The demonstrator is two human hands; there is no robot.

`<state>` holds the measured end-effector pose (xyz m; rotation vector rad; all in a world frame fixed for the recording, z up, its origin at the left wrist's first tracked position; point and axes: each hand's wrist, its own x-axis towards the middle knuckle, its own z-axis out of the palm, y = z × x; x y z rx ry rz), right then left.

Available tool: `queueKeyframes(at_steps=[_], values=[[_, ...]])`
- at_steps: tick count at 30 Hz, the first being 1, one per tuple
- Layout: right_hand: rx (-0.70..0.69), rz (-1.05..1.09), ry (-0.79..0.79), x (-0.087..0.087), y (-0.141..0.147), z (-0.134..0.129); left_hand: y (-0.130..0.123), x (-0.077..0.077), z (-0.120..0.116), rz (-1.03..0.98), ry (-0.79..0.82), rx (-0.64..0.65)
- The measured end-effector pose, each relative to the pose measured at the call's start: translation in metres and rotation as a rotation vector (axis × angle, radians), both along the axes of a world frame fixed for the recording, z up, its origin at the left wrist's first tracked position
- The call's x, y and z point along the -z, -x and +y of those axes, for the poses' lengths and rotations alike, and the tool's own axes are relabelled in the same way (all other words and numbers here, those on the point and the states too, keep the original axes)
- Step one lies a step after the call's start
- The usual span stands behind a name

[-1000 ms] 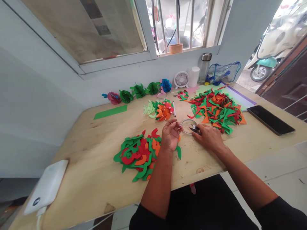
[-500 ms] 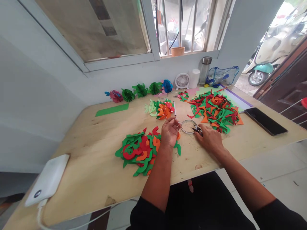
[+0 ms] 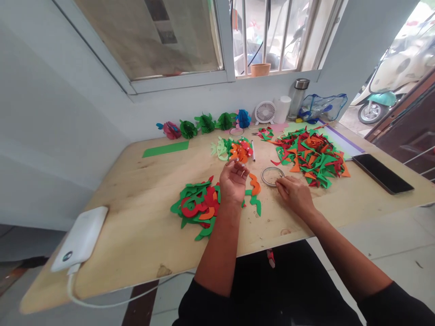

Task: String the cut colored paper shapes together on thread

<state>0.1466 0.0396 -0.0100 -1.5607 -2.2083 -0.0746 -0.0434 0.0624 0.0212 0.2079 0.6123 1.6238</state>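
Observation:
My left hand (image 3: pixel 233 181) is lifted just above a pile of green, red and orange cut foam shapes (image 3: pixel 197 206), fingers curled, with a small pale piece pinched at the fingertips. An orange wavy piece (image 3: pixel 254 183) lies right beside it. My right hand (image 3: pixel 294 192) rests low on the wooden table (image 3: pixel 136 226), its fingertips at the edge of a small round clear dish (image 3: pixel 271 174). The black snips it held earlier are out of sight.
A big heap of scraps (image 3: pixel 311 156) lies right of the dish, a smaller pile (image 3: pixel 234 149) and a pen (image 3: pixel 253 150) behind it. Paper flowers (image 3: pixel 205 123), a fan (image 3: pixel 265 112) and a bottle (image 3: pixel 298 97) line the wall. Phone (image 3: pixel 382 173) far right, power bank (image 3: pixel 81 237) near left.
My left hand has drawn back and left over the pile. The black snips seen under my right hand no longer show. The camera has tilted and shifted.

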Motion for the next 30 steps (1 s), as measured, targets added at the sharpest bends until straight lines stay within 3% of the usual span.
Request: queueKeyframes(at_steps=[7,13,19,24,30], values=[[-0.017,-0.123,0.204,-0.008,0.043,0.012,0.01,0.007,-0.006,0.199,-0.068,-0.03],[0.015,-0.181,0.305,-0.01,0.06,0.019,0.008,0.016,0.0,0.285,-0.077,-0.041],[0.041,0.173,0.246,-0.007,0.056,0.028,0.009,0.018,0.003,0.244,-0.122,-0.046],[-0.052,0.543,0.244,0.0,0.05,0.034,0.011,0.024,0.001,0.289,-0.172,0.004],[-0.11,0.657,0.254,0.002,0.05,0.033,0.007,0.022,-0.004,0.36,-0.225,0.096]])
